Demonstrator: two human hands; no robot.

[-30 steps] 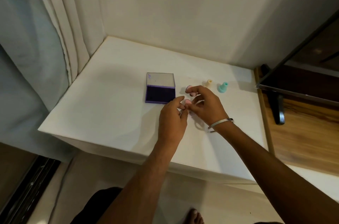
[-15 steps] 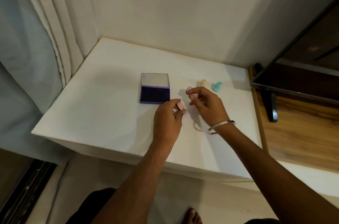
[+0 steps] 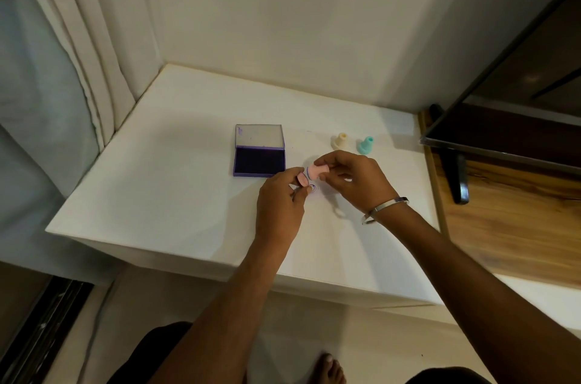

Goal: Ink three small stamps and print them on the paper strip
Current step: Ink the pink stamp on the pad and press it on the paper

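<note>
- One ringed purple print shows on the bench just under the hands, so the first stamping looks done; two remain.
- The right hand pinches the pink stamp, tipped sideways with its inked rim toward the left hand, which pinches a pink cap.
- The cream stamp and teal stamp stand beyond the right hand; the open ink pad lies beyond the left.
- I cannot make out the paper strip.

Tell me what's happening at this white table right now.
A person is stamping. The right hand holds a pink stamp tipped sideways; the left hand pinches its pink cap. A purple print shows beneath them. The ink pad lies open, with cream and teal stamps standing behind.
</note>
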